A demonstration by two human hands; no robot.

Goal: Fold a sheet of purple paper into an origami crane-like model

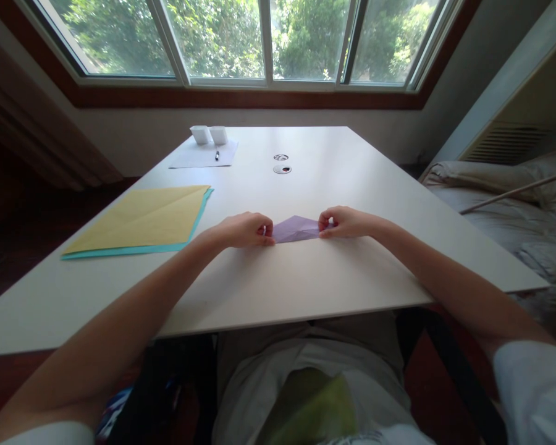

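A folded piece of purple paper (297,229) lies low over the white table, its peak pointing away from me and a crease running across its near part. My left hand (250,230) pinches its left end between thumb and fingers. At the opposite end, my right hand (340,222) is closed in a pinch on the paper's right tip. Both ends of the paper are partly hidden by my fingers.
On the left of the white table (278,278) lie yellow paper (143,216) and turquoise paper (176,246) beneath it. Farther back, a white sheet (189,159) bears a dark pen (217,156) and two small white containers (209,135). Round table fittings (282,169) sit mid-table.
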